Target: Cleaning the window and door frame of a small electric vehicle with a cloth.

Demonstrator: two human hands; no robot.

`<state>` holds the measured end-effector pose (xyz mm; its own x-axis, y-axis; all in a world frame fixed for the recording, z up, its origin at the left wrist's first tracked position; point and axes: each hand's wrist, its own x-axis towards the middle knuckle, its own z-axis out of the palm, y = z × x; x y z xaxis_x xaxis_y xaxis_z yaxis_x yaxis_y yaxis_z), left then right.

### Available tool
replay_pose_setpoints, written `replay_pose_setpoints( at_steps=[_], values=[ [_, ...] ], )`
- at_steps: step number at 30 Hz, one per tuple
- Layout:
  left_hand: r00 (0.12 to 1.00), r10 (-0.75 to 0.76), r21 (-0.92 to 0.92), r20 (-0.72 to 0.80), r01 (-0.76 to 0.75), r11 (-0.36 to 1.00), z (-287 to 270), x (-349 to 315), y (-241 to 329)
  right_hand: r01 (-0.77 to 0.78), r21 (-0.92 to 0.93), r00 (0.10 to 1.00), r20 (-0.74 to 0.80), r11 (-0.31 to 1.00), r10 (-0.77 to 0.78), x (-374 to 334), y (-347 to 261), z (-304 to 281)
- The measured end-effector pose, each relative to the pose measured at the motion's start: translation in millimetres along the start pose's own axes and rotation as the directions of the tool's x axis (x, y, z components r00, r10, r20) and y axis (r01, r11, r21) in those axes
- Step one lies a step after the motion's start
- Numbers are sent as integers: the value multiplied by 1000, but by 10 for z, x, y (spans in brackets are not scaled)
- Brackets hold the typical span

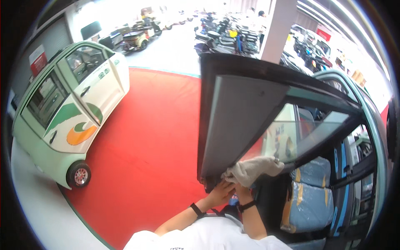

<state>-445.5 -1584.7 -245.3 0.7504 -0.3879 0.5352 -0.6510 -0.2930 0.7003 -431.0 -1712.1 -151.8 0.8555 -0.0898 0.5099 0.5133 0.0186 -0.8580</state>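
By the near lower corner of the open door, I find grey cloth touching left hand and right hand, cannot tell whether fingers grip it, and judge flat, even pressure advisable.

My rag looked like matt cloth, door panel smooth dull plastic, seat wrap on the right shiny plastic.

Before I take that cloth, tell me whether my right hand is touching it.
Touching. The head view shows the grey cloth draped against the right hand, which disappears beneath it with no gap showing.
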Motion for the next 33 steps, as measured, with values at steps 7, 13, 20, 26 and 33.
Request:
replay_pose_setpoints(
  at_steps=[7,13,20,26,33],
  values=[
    [990,-115,-223,76,130,966,29,-119,98,-80,380,978,209,922,-1,-226,-5,-204],
    [1000,27,35,14,-28,999,-254,-73,225,-230,420,965,212,878,152,59,414,-127],
    [948,221,75,-230,-210,975,-493,334,714,-239,183,969,114,954,221,290,-198,63],
    [837,273,70,-474,-273,960,-966,1082,1266,-287,373,943,270,882,193,1264,-164,-18],
    [810,196,138,-553,-143,980,-635,998,1033,280,-562,923,-65,778,-379,869,4,200]
  ],
)
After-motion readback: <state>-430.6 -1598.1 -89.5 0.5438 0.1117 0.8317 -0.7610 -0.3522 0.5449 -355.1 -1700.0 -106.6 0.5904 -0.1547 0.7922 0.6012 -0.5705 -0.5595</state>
